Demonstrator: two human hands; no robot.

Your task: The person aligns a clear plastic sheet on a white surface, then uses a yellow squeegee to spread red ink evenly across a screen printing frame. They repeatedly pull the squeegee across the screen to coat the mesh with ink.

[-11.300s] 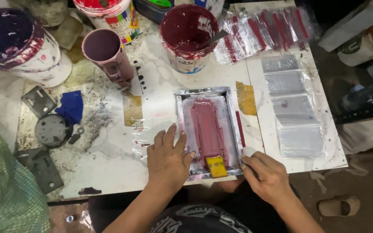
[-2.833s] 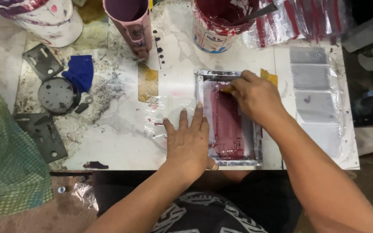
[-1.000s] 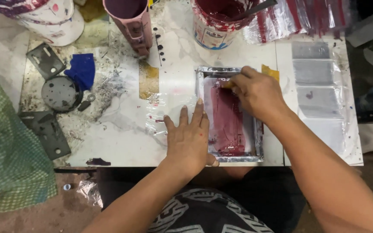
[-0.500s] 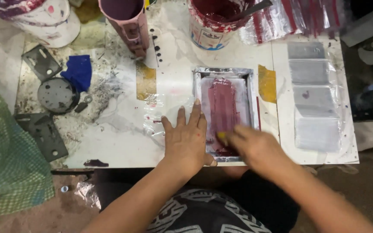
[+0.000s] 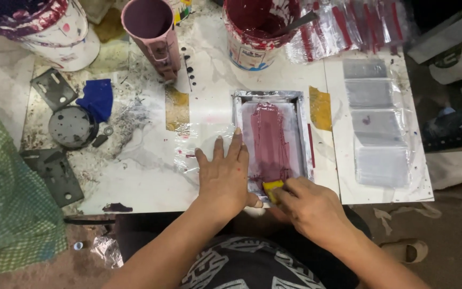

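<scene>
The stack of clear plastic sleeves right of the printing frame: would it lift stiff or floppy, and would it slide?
The clear plastic sleeves look thin and glossy, so they would probably flop and bend when lifted. Their overlapping, loosely fanned layers suggest that they would slip apart rather than move as one block. They seem very light, so a push would likely scatter them across the white table.

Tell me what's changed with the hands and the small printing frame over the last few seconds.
The right hand has pulled the yellow squeegee from the far end of the small screen frame down to its near edge, leaving the maroon ink spread along the mesh. The left hand stays pressed flat at the frame's left side, and the frame and the red paint bucket have not moved on the table.
</scene>
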